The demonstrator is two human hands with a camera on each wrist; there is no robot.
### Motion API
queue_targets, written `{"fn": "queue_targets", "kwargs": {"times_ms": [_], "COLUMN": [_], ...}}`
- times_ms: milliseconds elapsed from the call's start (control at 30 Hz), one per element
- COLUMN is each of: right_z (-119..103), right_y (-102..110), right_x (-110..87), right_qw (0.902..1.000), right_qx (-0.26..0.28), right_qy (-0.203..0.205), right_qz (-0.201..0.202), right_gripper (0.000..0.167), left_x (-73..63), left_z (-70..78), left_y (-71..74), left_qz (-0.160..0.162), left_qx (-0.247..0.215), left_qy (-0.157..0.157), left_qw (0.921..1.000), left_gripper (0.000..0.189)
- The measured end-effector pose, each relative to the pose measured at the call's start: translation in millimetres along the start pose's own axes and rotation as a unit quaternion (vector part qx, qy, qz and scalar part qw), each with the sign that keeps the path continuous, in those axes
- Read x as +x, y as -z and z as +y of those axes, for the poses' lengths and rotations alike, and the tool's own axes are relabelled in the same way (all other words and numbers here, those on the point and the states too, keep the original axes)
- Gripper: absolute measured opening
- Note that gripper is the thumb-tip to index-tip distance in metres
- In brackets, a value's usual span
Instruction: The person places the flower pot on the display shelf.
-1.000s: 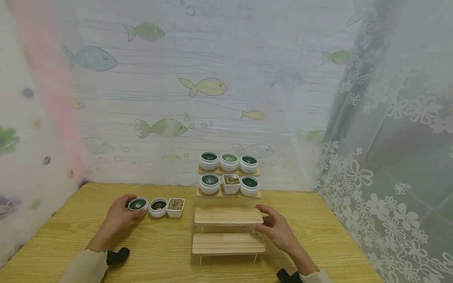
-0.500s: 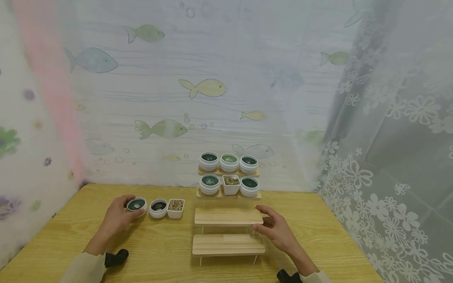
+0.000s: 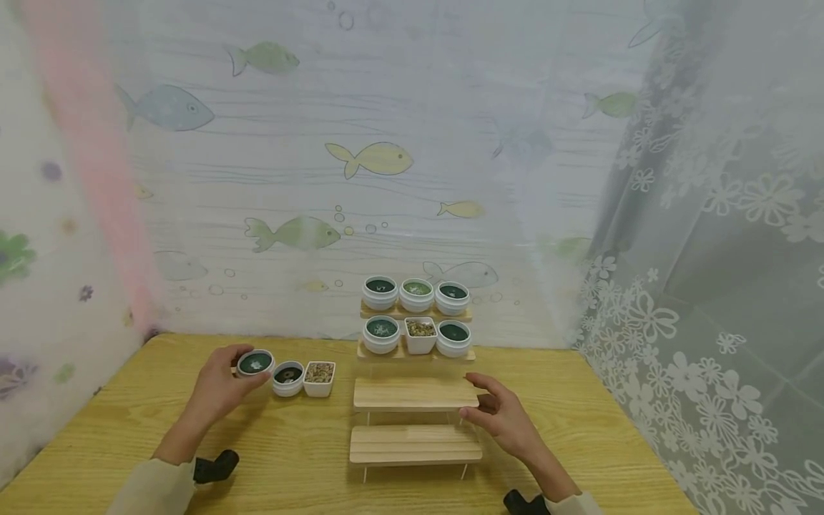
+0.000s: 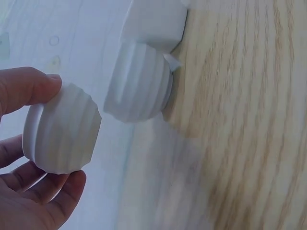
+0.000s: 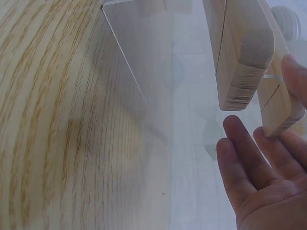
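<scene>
My left hand [image 3: 219, 383] grips a small white round pot [image 3: 255, 363] with a dark green top and a pale pattern. In the left wrist view the ribbed side of this pot [image 4: 64, 132] sits between thumb and fingertips, apart from the tabletop. Just right of it stand a white round pot [image 3: 287, 378] with a dark top and a square white pot [image 3: 319, 379] with speckled filling. My right hand [image 3: 505, 418] holds the right end of a tiered wooden stand [image 3: 415, 393], thumb at the front corner and a finger at the back. The right wrist view shows its plank end [image 5: 283, 108] between them.
On the stand's two upper tiers sit several white pots [image 3: 417, 295], mostly round, one square [image 3: 421, 335]. A bare lower plank [image 3: 415, 445] is at the front, on clear supports. The wood-grain table [image 3: 290, 458] meets a fish-print curtain [image 3: 309, 179] behind.
My left hand first shifts slightly left with the pot, then raises it and moves it a little right. My right hand stays at the stand.
</scene>
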State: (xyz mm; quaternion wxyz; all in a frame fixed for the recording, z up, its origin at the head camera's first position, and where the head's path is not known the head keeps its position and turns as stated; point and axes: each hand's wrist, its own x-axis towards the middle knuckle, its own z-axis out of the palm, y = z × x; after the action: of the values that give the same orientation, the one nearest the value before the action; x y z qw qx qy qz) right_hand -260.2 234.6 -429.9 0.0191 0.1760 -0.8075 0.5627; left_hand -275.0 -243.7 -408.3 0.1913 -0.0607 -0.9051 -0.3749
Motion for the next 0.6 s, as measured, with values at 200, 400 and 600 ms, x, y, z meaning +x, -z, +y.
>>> {"fn": "queue_targets", "kwargs": {"times_ms": [200, 400, 600], "right_z": [-0.2, -0.6, -1.3], "right_y": [-0.4, -0.6, -0.4], "right_x": [0.1, -0.5, -0.6], "right_qw": [1.0, 1.0, 0.9999], "right_qx": [0.001, -0.005, -0.011], "right_qy": [-0.002, -0.001, 0.003], "right_qz": [0.001, 0.002, 0.0], "right_gripper": [0.062, 0.061, 0.06], "left_x": [0.2, -1.7, -5.2], "left_z": [13.5, 25.5, 36.5], "left_y": [-5.1, -15.1, -26.2], "left_qz": [-0.005, -0.019, -0.026], "left_qx": [-0.007, -0.014, -0.022], "left_qy": [-0.015, -0.037, -0.053], "left_qw": [0.9999, 0.999, 0.998], "left_gripper": [0.066, 0.062, 0.06]}}
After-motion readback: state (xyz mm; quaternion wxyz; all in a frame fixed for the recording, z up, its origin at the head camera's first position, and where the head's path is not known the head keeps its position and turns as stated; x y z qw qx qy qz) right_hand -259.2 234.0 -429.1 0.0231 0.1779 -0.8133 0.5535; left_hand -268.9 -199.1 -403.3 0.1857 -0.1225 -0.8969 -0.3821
